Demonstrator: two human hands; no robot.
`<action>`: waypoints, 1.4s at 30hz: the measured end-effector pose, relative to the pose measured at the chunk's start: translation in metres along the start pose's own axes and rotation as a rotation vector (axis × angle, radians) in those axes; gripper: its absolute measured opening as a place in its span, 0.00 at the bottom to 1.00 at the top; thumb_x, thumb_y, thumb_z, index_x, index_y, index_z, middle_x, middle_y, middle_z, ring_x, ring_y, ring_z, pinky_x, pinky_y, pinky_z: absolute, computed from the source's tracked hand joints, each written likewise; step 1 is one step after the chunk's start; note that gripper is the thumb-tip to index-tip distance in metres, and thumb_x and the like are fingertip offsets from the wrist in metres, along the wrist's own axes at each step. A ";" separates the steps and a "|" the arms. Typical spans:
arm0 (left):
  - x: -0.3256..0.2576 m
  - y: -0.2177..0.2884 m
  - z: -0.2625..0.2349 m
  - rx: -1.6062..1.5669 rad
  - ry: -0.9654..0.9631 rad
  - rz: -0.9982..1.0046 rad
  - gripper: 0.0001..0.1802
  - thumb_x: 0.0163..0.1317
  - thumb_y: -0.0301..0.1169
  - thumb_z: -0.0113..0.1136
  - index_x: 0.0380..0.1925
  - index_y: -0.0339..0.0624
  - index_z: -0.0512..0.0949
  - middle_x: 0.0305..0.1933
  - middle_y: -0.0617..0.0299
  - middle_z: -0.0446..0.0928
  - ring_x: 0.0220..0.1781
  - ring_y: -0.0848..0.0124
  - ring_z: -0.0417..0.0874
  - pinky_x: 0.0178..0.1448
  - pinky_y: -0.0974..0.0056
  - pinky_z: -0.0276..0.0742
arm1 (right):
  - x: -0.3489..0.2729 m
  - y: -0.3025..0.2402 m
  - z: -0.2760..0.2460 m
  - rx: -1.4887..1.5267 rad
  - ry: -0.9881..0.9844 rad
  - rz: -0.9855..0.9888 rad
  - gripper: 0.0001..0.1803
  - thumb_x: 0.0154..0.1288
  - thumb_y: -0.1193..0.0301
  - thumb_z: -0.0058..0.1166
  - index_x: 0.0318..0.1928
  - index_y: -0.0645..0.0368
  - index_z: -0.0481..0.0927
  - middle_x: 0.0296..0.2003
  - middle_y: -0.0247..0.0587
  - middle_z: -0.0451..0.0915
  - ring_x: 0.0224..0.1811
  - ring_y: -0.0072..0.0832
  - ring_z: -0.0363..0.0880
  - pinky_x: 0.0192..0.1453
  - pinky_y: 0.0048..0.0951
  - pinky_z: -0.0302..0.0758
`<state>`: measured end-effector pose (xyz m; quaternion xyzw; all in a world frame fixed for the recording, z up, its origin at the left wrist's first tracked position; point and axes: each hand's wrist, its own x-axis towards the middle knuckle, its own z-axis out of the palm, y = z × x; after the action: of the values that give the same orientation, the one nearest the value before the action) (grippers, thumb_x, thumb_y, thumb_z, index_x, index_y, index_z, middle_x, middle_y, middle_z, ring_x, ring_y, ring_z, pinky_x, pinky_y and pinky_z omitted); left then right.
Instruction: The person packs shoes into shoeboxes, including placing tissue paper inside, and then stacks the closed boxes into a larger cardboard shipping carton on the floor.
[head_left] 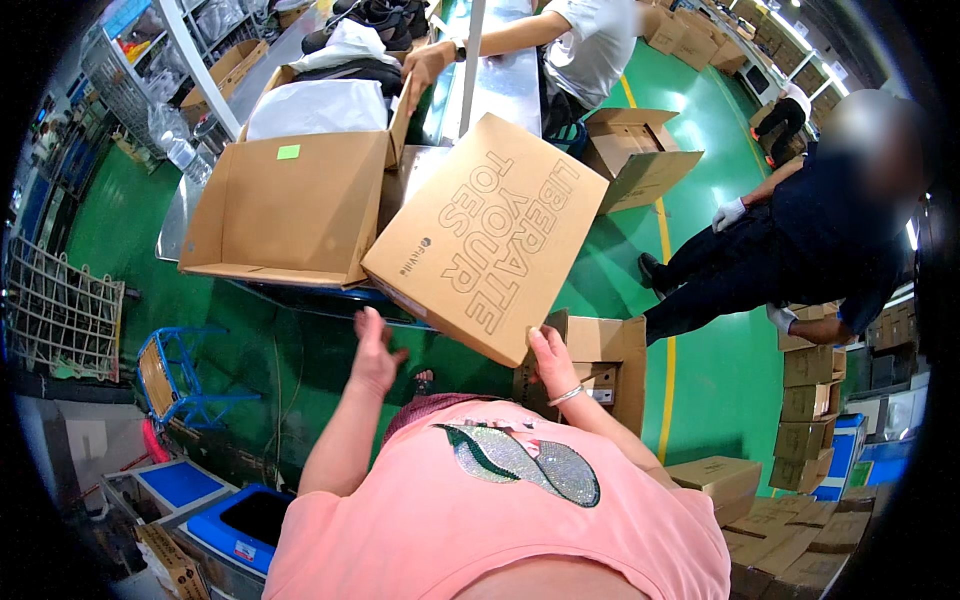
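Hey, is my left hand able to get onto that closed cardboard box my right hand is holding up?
Probably yes. The left hand is open just below the tilted closed box, with only open air between palm and its lower edge. The right hand grips the near corner, well clear.

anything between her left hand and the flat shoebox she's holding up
Nothing. In the head view the left hand hangs open just under the shoebox, with only green floor behind the gap; the right hand grips the box's lower corner.
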<state>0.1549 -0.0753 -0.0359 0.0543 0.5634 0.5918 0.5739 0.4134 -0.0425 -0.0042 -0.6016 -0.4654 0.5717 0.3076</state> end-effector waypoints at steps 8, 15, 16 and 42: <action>-0.026 -0.020 0.067 0.123 -0.263 -0.147 0.50 0.47 0.44 0.56 0.53 0.66 0.24 0.57 0.61 0.50 0.56 0.64 0.54 0.42 0.51 0.61 | 0.138 -0.046 -0.108 0.018 0.389 -0.159 0.24 0.55 0.54 0.42 0.44 0.61 0.66 0.38 0.39 0.71 0.14 0.17 0.63 0.12 0.17 0.62; -0.036 -0.002 0.077 0.076 -0.210 -0.117 0.50 0.39 0.33 0.62 0.55 0.56 0.34 0.55 0.56 0.49 0.56 0.60 0.54 0.45 0.45 0.59 | 0.236 -0.092 -0.108 -0.678 0.444 -0.386 0.32 0.47 0.51 0.47 0.48 0.60 0.64 0.42 0.52 0.70 0.44 0.40 0.69 0.49 0.31 0.64; -0.034 0.001 0.070 0.039 -0.217 -0.080 0.49 0.39 0.33 0.61 0.55 0.55 0.35 0.55 0.56 0.50 0.56 0.60 0.54 0.45 0.45 0.60 | 0.226 -0.107 -0.098 -0.764 0.427 -0.336 0.31 0.46 0.50 0.48 0.47 0.59 0.66 0.41 0.52 0.71 0.44 0.41 0.69 0.48 0.32 0.65; 0.032 0.067 0.030 0.862 0.151 0.857 0.47 0.40 0.40 0.62 0.55 0.35 0.45 0.56 0.37 0.48 0.59 0.49 0.51 0.58 0.57 0.52 | 0.133 -0.023 -0.047 0.092 0.121 0.094 0.14 0.53 0.57 0.43 0.28 0.55 0.70 0.18 0.31 0.68 0.09 0.17 0.55 0.12 0.20 0.59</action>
<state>0.1239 -0.0136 0.0046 0.4612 0.7192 0.4910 0.1700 0.4427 0.0949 -0.0300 -0.6416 -0.3903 0.5688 0.3353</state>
